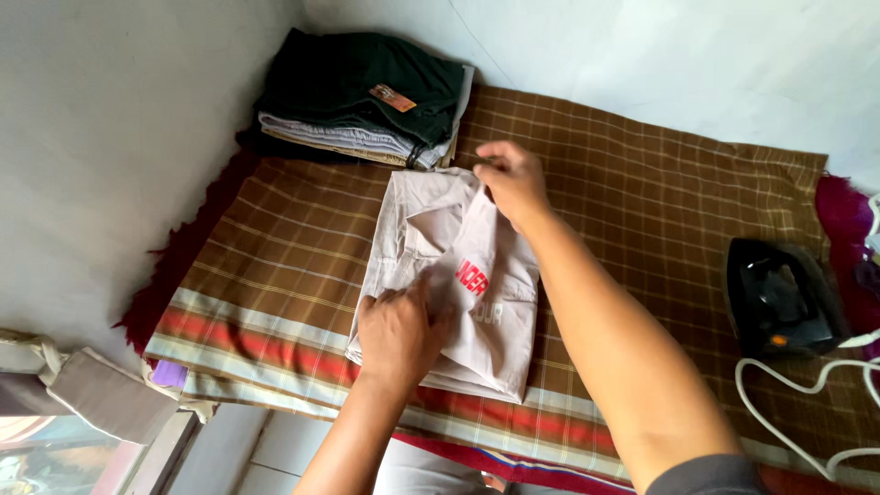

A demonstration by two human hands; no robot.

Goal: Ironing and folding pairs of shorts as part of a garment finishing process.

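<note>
At the far left edge a pale grey bag with cloth straps (96,390) lies off the side of the brown checked cloth (642,202), which is spread flat and has red and cream stripes along its near border. A dark red mat (174,261) shows from under that cloth's left side. At the back left corner, against the wall, sits a stack of folded clothes (362,101), a dark green garment on top and lighter ones beneath.

Just in front of the stack, in the middle of the checked cloth, lies a folded beige garment (500,353) with red and white lettering on it. The left hand (396,332) presses flat on the garment's near left part, fingers spread and open, holding nothing. The right hand (513,179) is at the garment's far top edge, its grip closed in a pinch on the fabric there, close to the clothes stack.

Well to the right, a black electric iron (779,298) rests on the checked cloth, with a white cord (807,390) looping near it. A magenta cloth (843,215) lies at the far right edge.
</note>
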